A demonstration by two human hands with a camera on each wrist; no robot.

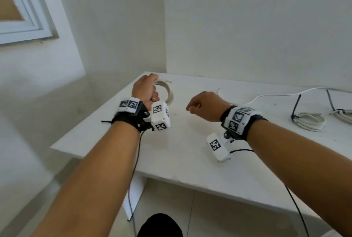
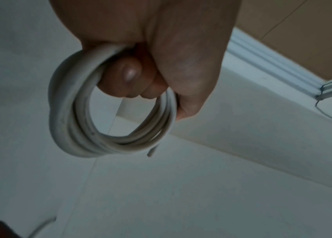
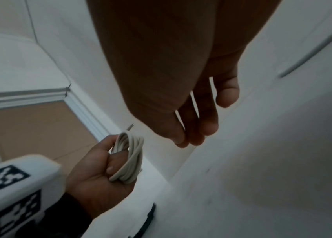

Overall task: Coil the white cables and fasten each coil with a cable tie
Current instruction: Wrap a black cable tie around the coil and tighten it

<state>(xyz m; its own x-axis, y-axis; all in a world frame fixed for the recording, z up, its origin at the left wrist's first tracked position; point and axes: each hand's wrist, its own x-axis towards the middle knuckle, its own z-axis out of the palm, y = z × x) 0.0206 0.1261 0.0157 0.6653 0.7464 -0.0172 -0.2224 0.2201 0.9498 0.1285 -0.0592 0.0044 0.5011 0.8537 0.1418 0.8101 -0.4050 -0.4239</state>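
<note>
My left hand (image 1: pixel 147 89) grips a round coil of white cable (image 1: pixel 167 92) above the far left corner of the white table (image 1: pixel 190 156). In the left wrist view the coil (image 2: pixel 75 120) hangs from my curled fingers (image 2: pixel 128 75), with its cut end sticking out at the bottom; I see no tie on it. The right wrist view shows the same coil (image 3: pixel 129 159) in the left hand (image 3: pixel 100 173). My right hand (image 1: pixel 202 106) hovers just right of it, holding nothing, fingers (image 3: pixel 208 122) loosely extended. A black cable tie (image 1: pixel 295 109) binds a finished coil (image 1: pixel 310 121).
A second tied coil (image 1: pixel 342 115) lies at the right edge. A loose white cable (image 1: pixel 276 94) runs along the back of the table. A round white disc (image 1: pixel 228 96) lies behind my right hand. Walls close off the back and left.
</note>
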